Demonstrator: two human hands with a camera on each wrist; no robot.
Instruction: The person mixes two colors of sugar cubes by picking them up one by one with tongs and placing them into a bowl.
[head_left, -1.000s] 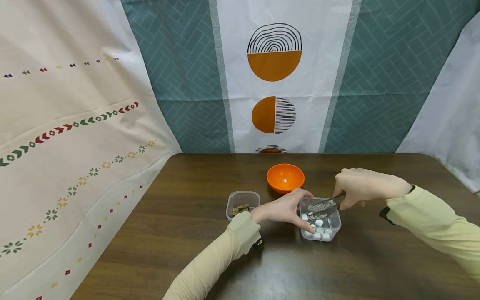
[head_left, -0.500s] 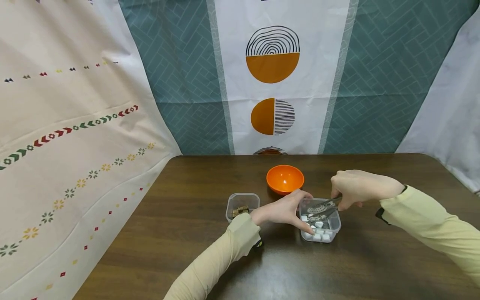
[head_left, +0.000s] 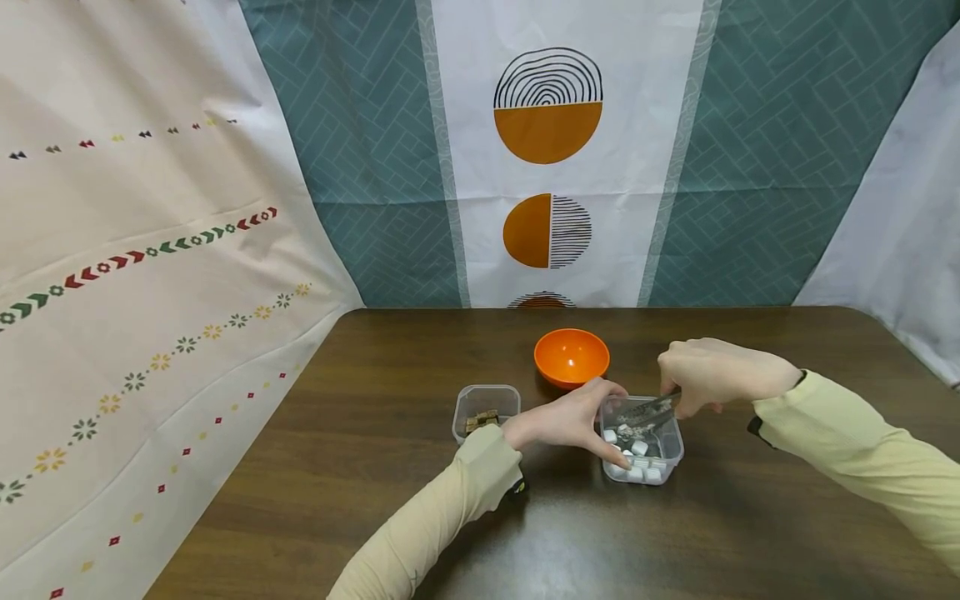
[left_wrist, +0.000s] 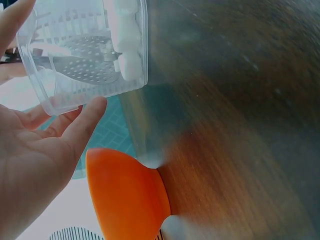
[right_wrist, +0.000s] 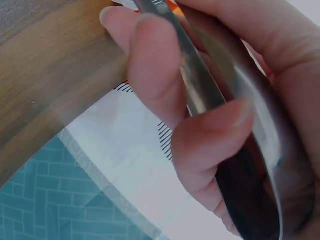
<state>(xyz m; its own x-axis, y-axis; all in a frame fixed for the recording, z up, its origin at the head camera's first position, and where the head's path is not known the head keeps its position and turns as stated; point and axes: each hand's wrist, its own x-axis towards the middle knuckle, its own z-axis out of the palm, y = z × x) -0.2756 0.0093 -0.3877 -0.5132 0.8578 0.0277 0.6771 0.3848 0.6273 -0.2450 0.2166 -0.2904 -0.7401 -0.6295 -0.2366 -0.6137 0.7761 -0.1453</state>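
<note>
A clear plastic container (head_left: pixel 667 462) holding several white cube-like pieces (head_left: pixel 639 447) stands on the table, right of centre. My left hand (head_left: pixel 564 419) grips it at its left side, fingers on the far part and thumb near the front. My right hand (head_left: pixel 712 375) holds metal tongs (head_left: pixel 660 408) above the container's right rim. Their perforated ends (left_wrist: pixel 90 70) reach down inside, beside the white pieces, in the left wrist view. Fingers wrap the tongs' two arms (right_wrist: pixel 200 85) in the right wrist view. Whether a piece sits between the tong ends cannot be made out.
An orange bowl (head_left: pixel 572 358) stands behind my left hand. A second clear container (head_left: pixel 487 398) with brown pieces (head_left: pixel 482 419) lies left of it, partly hidden by my left wrist. The brown table (head_left: pixel 360 433) ends at a hanging cloth (head_left: pixel 390 250) at the back.
My right hand has shifted slightly left with the tongs, and the tong ends have come closer together. The left hand and container stay in place.
</note>
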